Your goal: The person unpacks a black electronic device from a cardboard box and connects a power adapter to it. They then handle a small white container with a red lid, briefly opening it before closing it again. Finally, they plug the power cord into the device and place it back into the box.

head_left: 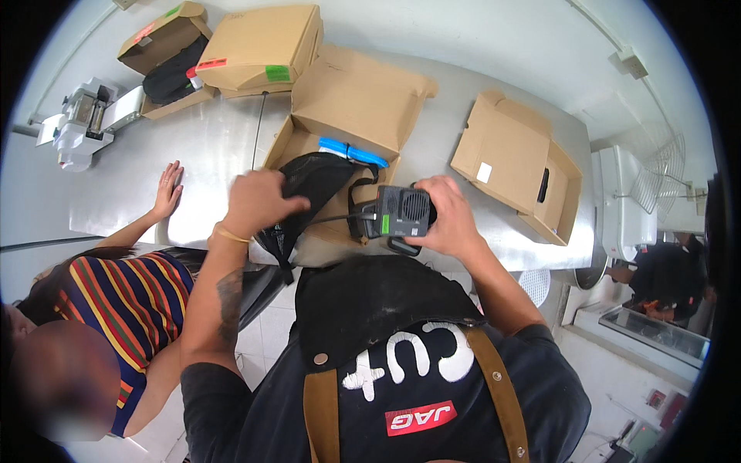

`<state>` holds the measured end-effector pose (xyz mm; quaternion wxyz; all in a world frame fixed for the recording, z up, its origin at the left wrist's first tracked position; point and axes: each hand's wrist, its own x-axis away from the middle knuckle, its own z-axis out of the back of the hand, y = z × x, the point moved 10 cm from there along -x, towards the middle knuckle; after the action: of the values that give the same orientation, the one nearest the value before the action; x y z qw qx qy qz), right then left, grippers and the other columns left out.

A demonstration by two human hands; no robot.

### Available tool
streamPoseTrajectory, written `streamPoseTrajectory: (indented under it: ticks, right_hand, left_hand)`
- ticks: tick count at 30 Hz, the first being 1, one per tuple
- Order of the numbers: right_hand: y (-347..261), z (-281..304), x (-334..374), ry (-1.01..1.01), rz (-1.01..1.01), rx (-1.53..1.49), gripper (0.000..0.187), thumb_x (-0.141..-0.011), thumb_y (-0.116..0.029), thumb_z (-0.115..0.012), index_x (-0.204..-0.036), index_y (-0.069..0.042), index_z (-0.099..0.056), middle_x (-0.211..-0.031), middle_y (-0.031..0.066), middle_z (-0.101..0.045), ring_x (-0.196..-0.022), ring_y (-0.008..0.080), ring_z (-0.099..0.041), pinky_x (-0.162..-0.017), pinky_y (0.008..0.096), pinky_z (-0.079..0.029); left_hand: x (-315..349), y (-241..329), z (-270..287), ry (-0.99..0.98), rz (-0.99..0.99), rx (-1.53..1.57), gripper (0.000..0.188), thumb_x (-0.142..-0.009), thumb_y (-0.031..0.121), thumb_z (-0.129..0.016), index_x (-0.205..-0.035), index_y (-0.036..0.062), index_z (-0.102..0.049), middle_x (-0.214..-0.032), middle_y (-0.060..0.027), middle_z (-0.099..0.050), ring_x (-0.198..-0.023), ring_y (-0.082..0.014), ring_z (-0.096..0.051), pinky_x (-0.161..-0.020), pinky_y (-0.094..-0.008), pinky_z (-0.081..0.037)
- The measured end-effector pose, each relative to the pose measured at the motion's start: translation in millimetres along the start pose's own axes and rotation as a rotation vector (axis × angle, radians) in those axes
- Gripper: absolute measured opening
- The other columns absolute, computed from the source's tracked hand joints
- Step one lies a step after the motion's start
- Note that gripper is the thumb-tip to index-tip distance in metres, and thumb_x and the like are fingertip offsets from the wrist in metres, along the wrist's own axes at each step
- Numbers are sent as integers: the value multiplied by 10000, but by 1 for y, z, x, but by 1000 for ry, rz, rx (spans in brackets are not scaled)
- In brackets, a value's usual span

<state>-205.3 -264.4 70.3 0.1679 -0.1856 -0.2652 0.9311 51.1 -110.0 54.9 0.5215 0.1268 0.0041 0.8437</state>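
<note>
My right hand (451, 216) is closed round the side of a black boxy device (403, 211) with a round grille and a green sticker. A black cable (340, 217) runs from the device toward the black mesh bag (312, 179). At the bag's left side my left hand (261, 202) grips its dark fabric, thumb pointing right; its fingertips are partly hidden. Both things are over the near edge of an open cardboard box (351, 96). Inside that box lies a bright blue item (353, 152) with a dark band round it.
A metal table (208, 139) carries a closed cardboard box (258, 46), another open box (166, 35) with black contents, and an open box (502, 147) at right. A small machine (85, 123) stands far left. A person's hand (167, 189) rests on the table at left.
</note>
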Motion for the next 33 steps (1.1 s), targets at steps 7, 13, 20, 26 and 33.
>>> streamPoseTrajectory:
  ticks: [7,13,20,26,33]
  right_hand:
    - [8,12,24,62,-20,-62,791,-543,-264,-948,-1222,-61,-596,-1149,127,-663,-1118,393,-618,-923,480,-545]
    - [4,17,22,79,58,-65,778,-558,-281,-957,-1222,-75,-610,-1178,108,-673,-1146,385,-621,-921,476,-560]
    - [-12,10,6,110,190,-108,711,-591,-268,-946,-1199,-76,-631,-1140,107,-702,-1120,403,-647,-892,465,-581]
    - [-25,9,-5,161,291,-152,657,-624,-214,-920,-1192,-56,-632,-1116,115,-709,-1097,404,-652,-879,453,-580]
    - [-26,16,-8,191,325,-174,638,-629,-209,-912,-1176,-41,-631,-1091,133,-707,-1064,405,-658,-867,453,-578]
  left_hand:
    - [11,27,-65,-410,-168,1114,267,-953,173,-706,-1162,19,-767,-1220,-200,-733,-1176,-294,-686,-1023,-384,-525]
    - [-8,14,-80,-208,-181,392,267,-940,144,-663,-1158,50,-787,-1201,-199,-742,-1150,-347,-708,-992,-382,-560]
    - [-9,23,-75,-165,-65,-96,395,-805,421,-862,-1024,99,-796,-1059,-169,-749,-1057,-380,-713,-934,-471,-577]
    - [-6,1,-103,-473,-79,-7,370,-786,349,-870,-1035,92,-779,-1085,-172,-770,-1050,-382,-736,-927,-477,-593]
    - [15,-46,-84,-279,-66,-195,239,-848,171,-748,-1057,59,-777,-974,-221,-752,-948,-384,-737,-898,-475,-596]
